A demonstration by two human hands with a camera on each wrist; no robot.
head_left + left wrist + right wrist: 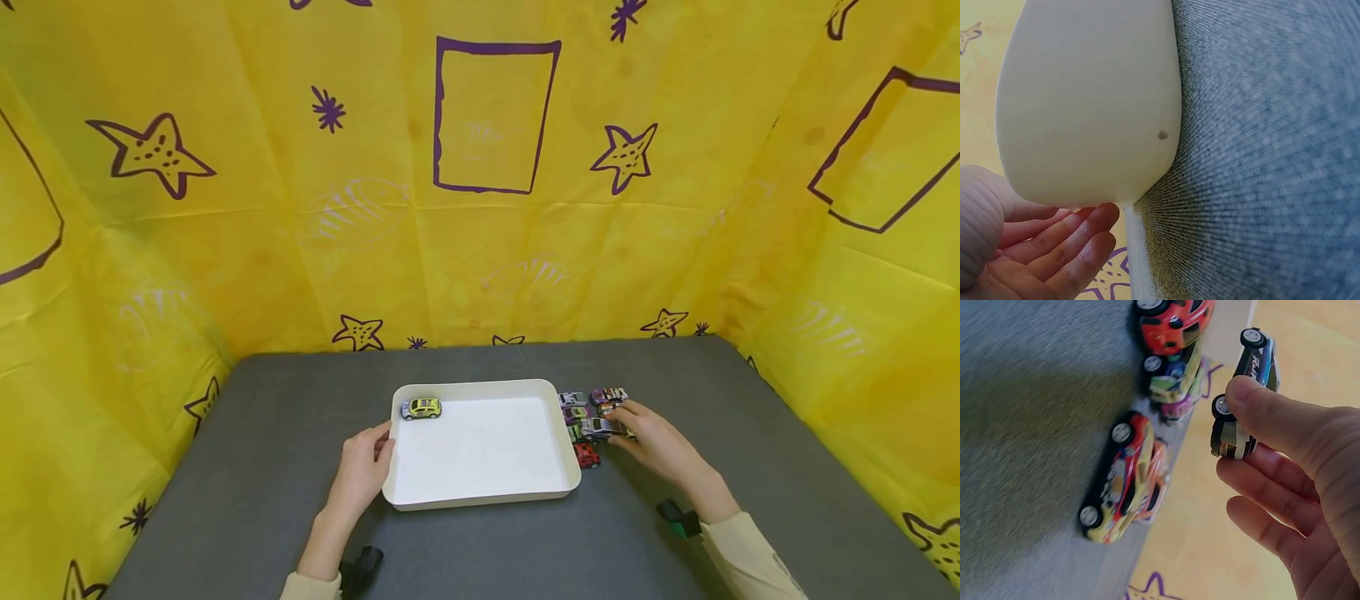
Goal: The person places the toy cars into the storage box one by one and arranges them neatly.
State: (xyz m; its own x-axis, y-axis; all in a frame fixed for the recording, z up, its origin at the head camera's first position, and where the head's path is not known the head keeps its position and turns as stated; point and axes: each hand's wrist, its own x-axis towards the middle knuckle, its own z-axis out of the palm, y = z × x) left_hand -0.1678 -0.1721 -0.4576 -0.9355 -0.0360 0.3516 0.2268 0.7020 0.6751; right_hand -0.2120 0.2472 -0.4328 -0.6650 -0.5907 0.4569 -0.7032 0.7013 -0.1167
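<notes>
My right hand (658,446) pinches a toy car (597,427) between thumb and fingers, over a cluster of toy cars right of the tray. In the right wrist view this toy car (1249,394) is dark with white-hubbed wheels, held off the table. My left hand (362,468) holds the left side of a shallow white tray (480,502). In the left wrist view, the left fingers (1088,247) bend up against the tray's outer wall (1094,119). One yellow toy car (422,408) sits inside the tray at its far left corner.
A red toy car (587,455) lies beside the tray's right wall, nearest me in the cluster. Another toy car (608,395) stands at the far side. The grey tabletop (300,392) is bounded by yellow patterned cloth (262,275) at the back and sides.
</notes>
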